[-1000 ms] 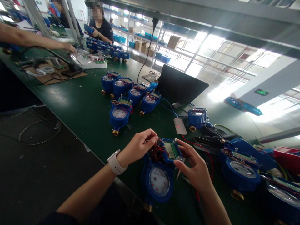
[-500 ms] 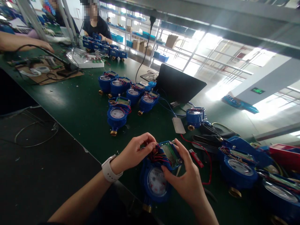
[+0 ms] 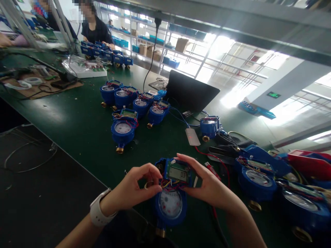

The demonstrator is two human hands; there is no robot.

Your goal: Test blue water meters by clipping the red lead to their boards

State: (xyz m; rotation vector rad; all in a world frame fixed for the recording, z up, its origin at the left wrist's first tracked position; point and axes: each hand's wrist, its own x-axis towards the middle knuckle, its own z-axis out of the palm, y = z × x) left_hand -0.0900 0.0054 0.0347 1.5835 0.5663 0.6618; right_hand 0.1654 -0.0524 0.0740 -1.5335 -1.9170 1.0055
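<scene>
A blue water meter (image 3: 170, 204) with a round dial and a brass fitting lies in front of me at the table's near edge. Its circuit board with a lit display (image 3: 178, 174) sits in the upper housing, digits showing. Thin coloured wires (image 3: 170, 185) run between board and dial. My left hand (image 3: 134, 187), a white watch on its wrist, is curled at the left of the housing, fingertips closed at the wires; exactly what they pinch is partly hidden. My right hand (image 3: 209, 184) grips the housing's right side, fingers over the top edge and thumb below.
Several similar meters (image 3: 122, 129) stand ahead on the green table, others (image 3: 258, 181) at the right. A black laptop (image 3: 191, 91), a white box (image 3: 192, 137) with a red cable, a red-wrapped item (image 3: 212, 171) and a red bin (image 3: 307, 162) are near. A co-worker (image 3: 94, 31) sits beyond.
The display housing has turned to lie flatter above the dial, and its digits now show. My left hand has shifted left and down; the bundled wires are lower. The camera view has turned slightly right.
</scene>
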